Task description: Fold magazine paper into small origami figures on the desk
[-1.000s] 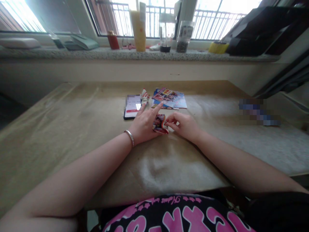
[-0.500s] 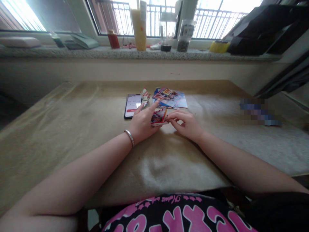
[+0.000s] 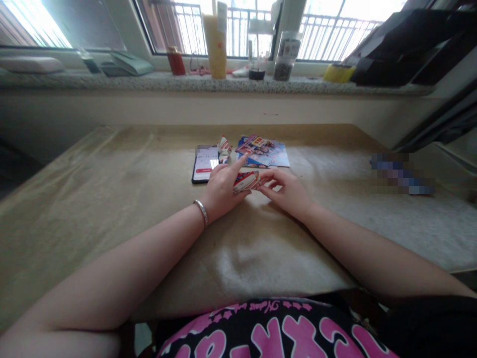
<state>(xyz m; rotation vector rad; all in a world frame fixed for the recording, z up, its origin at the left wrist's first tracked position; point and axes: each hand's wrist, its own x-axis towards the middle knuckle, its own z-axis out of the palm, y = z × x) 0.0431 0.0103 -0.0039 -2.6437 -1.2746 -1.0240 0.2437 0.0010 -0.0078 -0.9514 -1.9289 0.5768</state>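
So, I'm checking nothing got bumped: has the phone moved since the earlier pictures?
No: the phone shows no shift either way, judged against the table's far edge.

The head camera looks forward, down over a table (image 3: 246,243).

Wears a black top (image 3: 242,330), well behind the left hand (image 3: 224,187) and right hand (image 3: 285,191), printed with large, chunky pink lettering (image 3: 299,334) edged in white, below smaller pink script (image 3: 266,306) and little pink stars (image 3: 290,305). Shows a plain black sleeve (image 3: 428,325) far back from the right hand. Has a narrow silvery bangle (image 3: 201,213) just behind the left hand, around the wrist.
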